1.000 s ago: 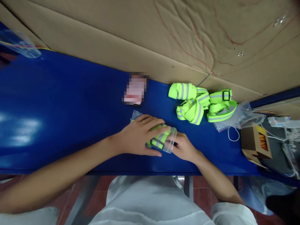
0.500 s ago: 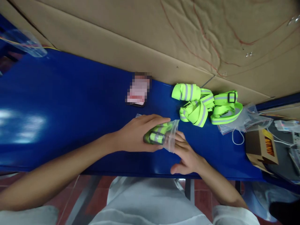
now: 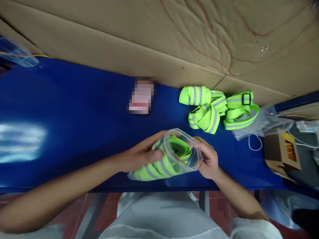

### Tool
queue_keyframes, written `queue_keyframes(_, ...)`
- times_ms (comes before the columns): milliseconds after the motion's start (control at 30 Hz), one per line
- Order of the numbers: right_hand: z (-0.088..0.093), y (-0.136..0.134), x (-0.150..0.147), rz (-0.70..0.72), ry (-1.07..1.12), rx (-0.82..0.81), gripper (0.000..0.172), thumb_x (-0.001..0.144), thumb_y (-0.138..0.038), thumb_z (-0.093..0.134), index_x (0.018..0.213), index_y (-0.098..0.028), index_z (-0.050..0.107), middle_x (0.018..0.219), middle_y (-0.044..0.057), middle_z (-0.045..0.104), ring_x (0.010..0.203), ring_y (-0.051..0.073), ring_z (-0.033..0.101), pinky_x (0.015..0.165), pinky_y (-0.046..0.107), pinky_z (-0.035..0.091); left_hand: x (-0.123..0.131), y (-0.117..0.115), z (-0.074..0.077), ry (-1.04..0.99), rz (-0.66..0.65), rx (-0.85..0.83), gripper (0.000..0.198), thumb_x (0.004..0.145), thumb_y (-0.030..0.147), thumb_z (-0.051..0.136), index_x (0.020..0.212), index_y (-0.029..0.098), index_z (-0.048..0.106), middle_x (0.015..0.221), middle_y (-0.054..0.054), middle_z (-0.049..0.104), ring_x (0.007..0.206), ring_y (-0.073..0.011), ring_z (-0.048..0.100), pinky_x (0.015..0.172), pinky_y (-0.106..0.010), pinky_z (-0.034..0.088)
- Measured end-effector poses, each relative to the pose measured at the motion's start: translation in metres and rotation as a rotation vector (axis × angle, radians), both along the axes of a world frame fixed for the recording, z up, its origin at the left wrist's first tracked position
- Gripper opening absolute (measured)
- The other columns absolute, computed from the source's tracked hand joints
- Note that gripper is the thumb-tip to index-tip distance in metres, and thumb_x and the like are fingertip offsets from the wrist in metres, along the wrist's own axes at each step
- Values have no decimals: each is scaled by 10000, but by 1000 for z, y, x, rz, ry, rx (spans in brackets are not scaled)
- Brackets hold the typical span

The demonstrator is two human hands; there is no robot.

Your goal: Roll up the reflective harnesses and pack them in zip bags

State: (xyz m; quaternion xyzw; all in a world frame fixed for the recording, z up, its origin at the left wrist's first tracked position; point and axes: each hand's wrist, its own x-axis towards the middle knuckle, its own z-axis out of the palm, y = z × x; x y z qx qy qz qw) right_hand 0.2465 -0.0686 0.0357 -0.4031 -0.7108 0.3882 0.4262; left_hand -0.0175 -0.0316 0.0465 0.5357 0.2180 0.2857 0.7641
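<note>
2 hands hold a clear zip bag (image 3: 185, 146) just above the near edge of the blue surface (image 3: 74, 109), its open mouth tilted up. The left hand (image 3: 138, 156) wraps the bag's side, its fingers (image 3: 156, 154) closed on the film with the thumb pressing in. The right hand (image 3: 208, 158) curls shut on the opposite rim, by the red zip line.

Inside sits a folded neon strap (image 3: 159, 168) with grey reflective stripes. The bag looks light, thin and slippery, and it crumples wherever it is pinched. The strap is soft webbing that would likely spring out of its folds, so gripping through the film onto the bundle seems surer than holding film alone.

A pile of straps (image 3: 214, 108) lies well apart at the back right, beside empty bags (image 3: 266, 122).
</note>
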Motion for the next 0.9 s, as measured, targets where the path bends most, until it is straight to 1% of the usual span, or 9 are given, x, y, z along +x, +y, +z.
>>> queue_keyframes(67, -1, 2, -4, -27, 54, -80, 307, 929, -540, 695, 946, -236, 664, 862, 51, 677, 768, 195, 658, 698, 323, 551, 3, -1, -3, 35, -7, 5, 738, 942, 706, 552, 1523, 252, 510, 1517, -158, 565, 1410, -333, 540, 1164, -469, 456)
queue_keyframes(100, -1, 2, -6, -59, 87, -121, 281, 928, -494, 716, 877, -230, 634, 803, 28, 652, 712, 170, 627, 659, 297, 527, 3, 0, -3, 57, -1, 41, 736, 947, 709, 538, 1527, 257, 507, 1544, -153, 539, 1437, -327, 510, 1191, -473, 424)
queue_keyframes(167, 0, 2, -9, -75, 152, -200, 281, 912, -444, 752, 827, -226, 597, 764, 4, 617, 679, 146, 585, 627, 269, 490, 1, 1, -2, 75, 32, 105, 802, 902, 737, 586, 1537, 257, 488, 1561, -149, 518, 1451, -328, 492, 1212, -468, 397)
queue_keyframes(267, 2, 0, -10, -30, 223, -287, 250, 892, -355, 787, 830, -228, 581, 756, -20, 588, 666, 123, 539, 608, 241, 444, -2, 3, 1, 74, 114, 115, 869, 797, 715, 741, 1482, 221, 538, 1443, -145, 622, 1334, -329, 597, 1147, -429, 465)
queue_keyframes(333, 3, -2, -10, 13, 231, -348, 249, 890, -310, 790, 822, -226, 566, 742, -37, 558, 642, 105, 503, 592, 226, 411, -1, 4, 2, 119, 173, 107, 747, 799, 604, 808, 1394, 197, 613, 1328, -126, 696, 1213, -301, 668, 1064, -385, 521)
queue_keyframes(433, 3, -3, -10, 36, 209, -430, 279, 902, -320, 774, 768, -211, 554, 698, -45, 521, 606, 91, 469, 562, 220, 373, 3, 3, 2, 190, 219, 23, 496, 889, 484, 757, 1274, 178, 697, 1233, -107, 748, 1116, -266, 705, 974, -340, 549)
queue_keyframes(600, -3, 1, -9, -73, 287, -622, 373, 900, -427, 760, 715, -213, 519, 579, -60, 517, 479, 89, 442, 468, 222, 339, 7, 5, 3, 239, 253, -90, 324, 930, 435, 702, 1114, 181, 783, 1131, -76, 791, 1073, -261, 716, 955, -333, 542)
queue_keyframes(700, -6, 5, -8, -109, 320, -627, 387, 893, -437, 769, 713, -213, 509, 594, -63, 506, 492, 88, 465, 477, 216, 358, 7, 7, 2, 261, 270, -80, 331, 928, 448, 703, 1113, 188, 791, 1129, -71, 795, 1079, -261, 714, 956, -331, 542)
queue_keyframes(900, -1, 14, -6, -149, 227, -488, 313, 901, -484, 752, 824, -218, 606, 667, -28, 584, 592, 120, 517, 550, 243, 429, 8, 11, -4, 244, 321, -120, 301, 904, 441, 730, 1053, 189, 800, 1080, -75, 801, 1083, -265, 718, 983, -350, 541)
